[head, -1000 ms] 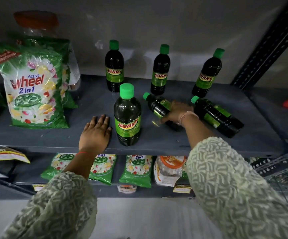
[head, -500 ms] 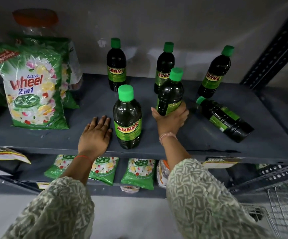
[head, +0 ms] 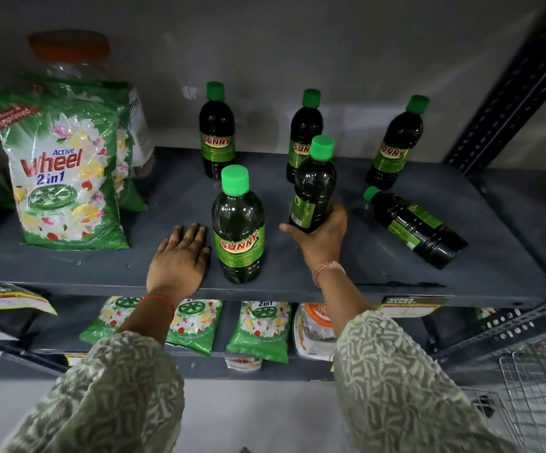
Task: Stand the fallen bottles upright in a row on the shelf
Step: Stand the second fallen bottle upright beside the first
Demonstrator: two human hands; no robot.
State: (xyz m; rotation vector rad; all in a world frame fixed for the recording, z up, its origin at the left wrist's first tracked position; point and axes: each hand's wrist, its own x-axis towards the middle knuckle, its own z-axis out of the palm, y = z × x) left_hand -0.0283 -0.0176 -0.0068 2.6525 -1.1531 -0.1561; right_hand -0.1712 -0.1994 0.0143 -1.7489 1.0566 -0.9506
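Right hand (head: pixel 322 238) grips a SUNNY bottle (head: pixel 312 188) upright; left hand (head: pixel 180 259) flat, empty, beside Wheel 2in1 pack (head: pixel 62 178).

"SUNNY" on bottles (head: pixel 238 246), "Active Wheel 2in1" on detergent bag (head: pixel 59 171)

The shelf (head: pixel 379 266) is grey painted metal, smooth with a dull sheen. The upright (head: pixel 506 89) is dark perforated metal, matt. The bottles (head: pixel 238 233) are glossy dark plastic with smooth green plastic caps (head: pixel 235 179) and shiny printed labels (head: pixel 239 248). The detergent bags (head: pixel 62 178) are crinkled glossy plastic film. The jar (head: pixel 79 63) behind them is clear plastic with an orange lid. The sleeves (head: pixel 405 387) are soft patterned cloth. The basket (head: pixel 539 397) is bright metal wire.
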